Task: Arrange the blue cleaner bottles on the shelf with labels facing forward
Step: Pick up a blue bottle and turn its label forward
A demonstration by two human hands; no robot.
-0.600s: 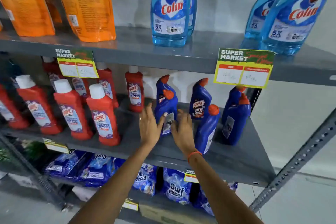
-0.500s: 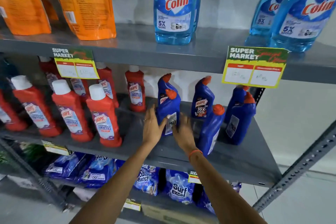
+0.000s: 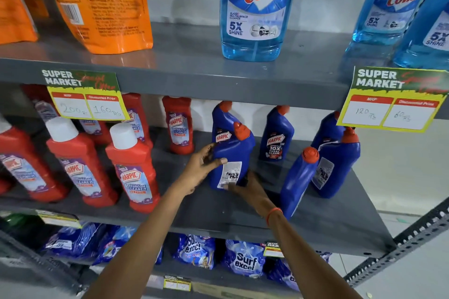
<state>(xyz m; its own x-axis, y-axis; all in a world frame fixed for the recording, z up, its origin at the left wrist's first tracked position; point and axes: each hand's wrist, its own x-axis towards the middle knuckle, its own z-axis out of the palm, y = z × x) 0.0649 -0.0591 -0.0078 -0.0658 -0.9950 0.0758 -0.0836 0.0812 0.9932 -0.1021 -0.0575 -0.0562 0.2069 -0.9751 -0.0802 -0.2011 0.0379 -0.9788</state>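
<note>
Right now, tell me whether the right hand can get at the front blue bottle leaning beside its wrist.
Probably yes: the right hand is busy holding another blue bottle, but the leaning bottle stands unobstructed at the shelf front.

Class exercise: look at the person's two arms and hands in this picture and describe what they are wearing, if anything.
Both forearms are bare, with no sleeves in view and no gloves. The right hand has a thin orange band around its wrist. The left hand and its wrist show no band or watch; whether it wears a ring cannot be told.

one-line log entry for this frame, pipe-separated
stage: grasp | left hand: grip on front blue bottle | right hand: grip at its base | bottle: back label out | shelf: middle
</note>
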